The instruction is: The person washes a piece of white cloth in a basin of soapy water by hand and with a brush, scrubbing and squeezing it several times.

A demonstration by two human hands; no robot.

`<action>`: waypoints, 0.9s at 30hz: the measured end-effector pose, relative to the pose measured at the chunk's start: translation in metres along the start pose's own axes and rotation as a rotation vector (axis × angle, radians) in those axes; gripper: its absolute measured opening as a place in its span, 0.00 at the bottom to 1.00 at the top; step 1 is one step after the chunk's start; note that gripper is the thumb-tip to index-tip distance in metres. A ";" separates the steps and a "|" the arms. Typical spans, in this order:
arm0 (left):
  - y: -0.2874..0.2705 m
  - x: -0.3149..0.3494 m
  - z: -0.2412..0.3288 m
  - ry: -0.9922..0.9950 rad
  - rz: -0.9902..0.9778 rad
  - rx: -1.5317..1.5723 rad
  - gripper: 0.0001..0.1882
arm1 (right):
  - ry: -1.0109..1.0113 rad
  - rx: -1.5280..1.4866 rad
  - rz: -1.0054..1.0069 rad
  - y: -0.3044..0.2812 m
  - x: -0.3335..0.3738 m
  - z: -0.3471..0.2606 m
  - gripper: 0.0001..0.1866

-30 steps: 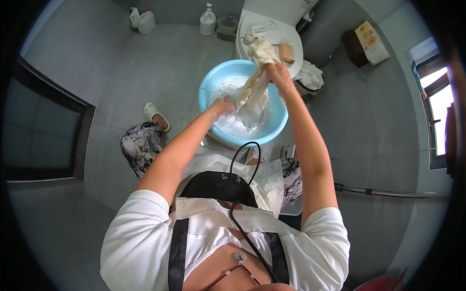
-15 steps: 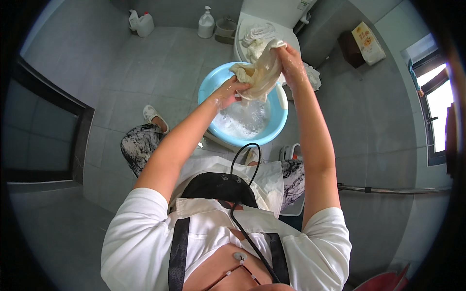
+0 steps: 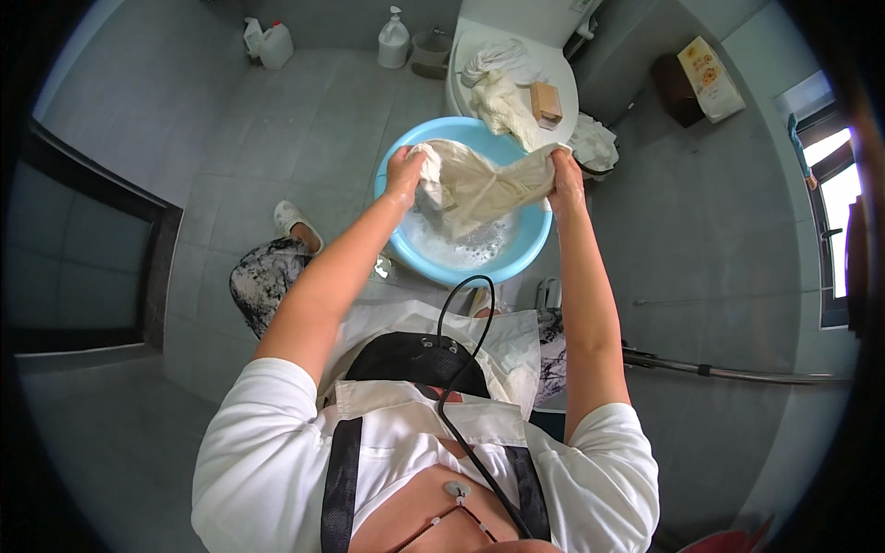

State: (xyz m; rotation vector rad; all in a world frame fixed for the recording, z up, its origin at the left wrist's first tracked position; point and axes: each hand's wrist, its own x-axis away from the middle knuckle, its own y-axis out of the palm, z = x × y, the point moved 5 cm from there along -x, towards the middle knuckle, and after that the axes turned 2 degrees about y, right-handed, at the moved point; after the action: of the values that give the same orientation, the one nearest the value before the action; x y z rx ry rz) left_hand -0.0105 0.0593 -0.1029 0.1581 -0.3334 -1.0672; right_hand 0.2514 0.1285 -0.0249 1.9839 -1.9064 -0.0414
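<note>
A wet cream cloth garment [image 3: 479, 189] is stretched out over a light-blue basin [image 3: 533, 247]. Its exact kind I cannot make out. My left hand [image 3: 404, 175] is closed on one end, above the basin's left rim. The other end is gripped by my right hand [image 3: 566, 182] near the right rim. Between my hands the cloth sags in the middle, over foamy water [image 3: 456, 241] in the basin. The garment hides part of the basin's inside.
Beyond the basin, the closed toilet lid [image 3: 468, 41] bears crumpled cream cloths [image 3: 505, 106] and a tan block [image 3: 546, 105]. White cloth [image 3: 593, 145] lies right of it. A pump bottle [image 3: 393, 44], bucket [image 3: 430, 53] and jugs [image 3: 275, 46] stand behind; a metal pole [image 3: 747, 375] is at right.
My hands have moved apart and lower, the left going left and the right coming down. The garment, bunched and raised before, is now spread between them.
</note>
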 end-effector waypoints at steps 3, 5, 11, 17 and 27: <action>-0.009 -0.011 0.007 0.171 0.009 -0.186 0.12 | -0.033 0.126 0.101 -0.014 -0.005 0.010 0.12; -0.005 -0.004 0.022 0.243 0.030 -0.485 0.13 | -0.099 0.347 0.165 -0.031 -0.017 0.026 0.10; 0.013 0.007 -0.010 0.329 -0.287 -1.137 0.25 | -0.295 1.181 -0.137 -0.012 -0.012 0.068 0.16; 0.032 0.042 -0.040 0.207 -0.540 -1.602 0.38 | -0.216 1.673 -0.377 0.015 0.031 0.110 0.41; 0.021 0.014 -0.101 -0.089 -0.824 -1.900 0.22 | 0.002 1.854 -0.402 0.004 -0.006 0.175 0.20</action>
State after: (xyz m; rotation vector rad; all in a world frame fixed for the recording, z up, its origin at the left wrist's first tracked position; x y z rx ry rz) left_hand 0.0477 0.0542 -0.1892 -1.5659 0.8262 -1.7792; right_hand 0.1972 0.0893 -0.1871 3.1198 -1.3061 2.2762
